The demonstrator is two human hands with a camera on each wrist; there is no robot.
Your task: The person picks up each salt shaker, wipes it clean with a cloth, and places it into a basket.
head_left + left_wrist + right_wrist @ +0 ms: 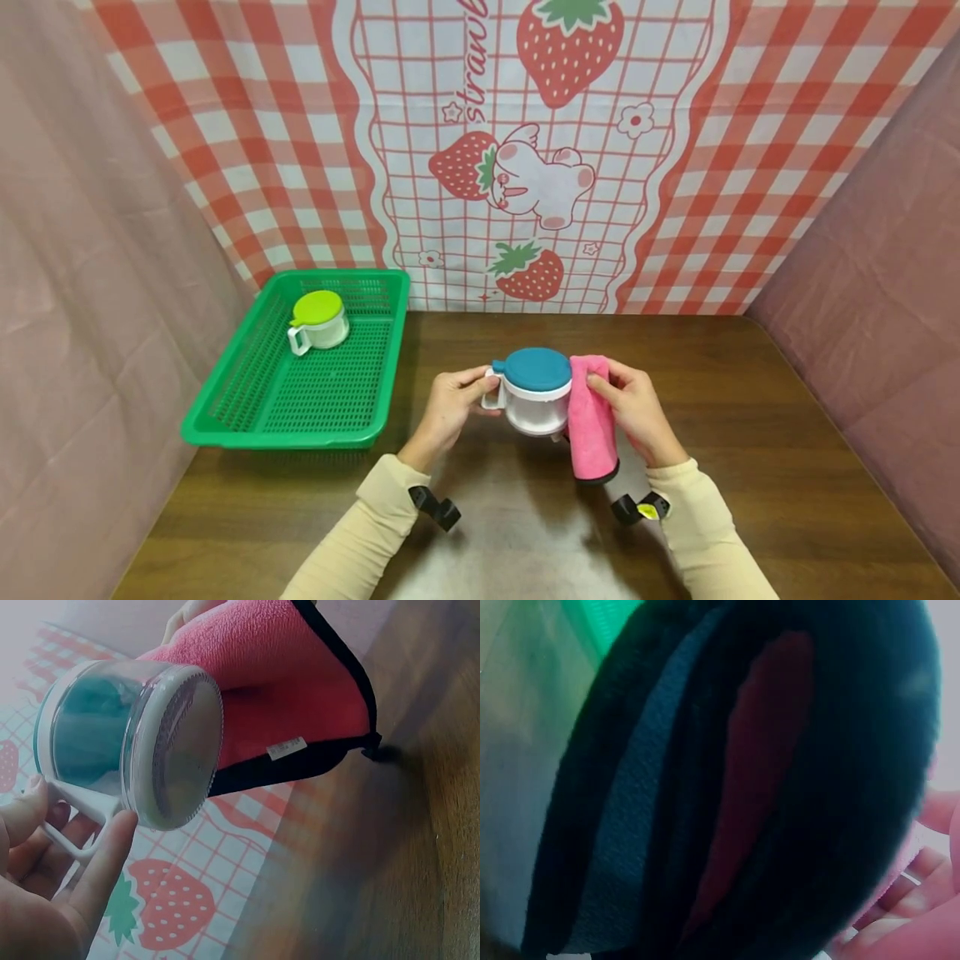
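Cream sleeves [367, 533] foremost, left hand [448, 407] gripping a blue-lidded cup [536, 410] by its handle [86, 799], right hand [634, 408] pinching pink cloth [591, 433]

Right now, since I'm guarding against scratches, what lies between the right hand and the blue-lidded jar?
The pink cloth, held by the right hand; the head view shows it.

Basket [285, 438] on the surface [750, 467] at left, one lidded jar [327, 330] inside toward the back. Second lidded jar [536, 408] right of basket; cloth [591, 429] right of that.
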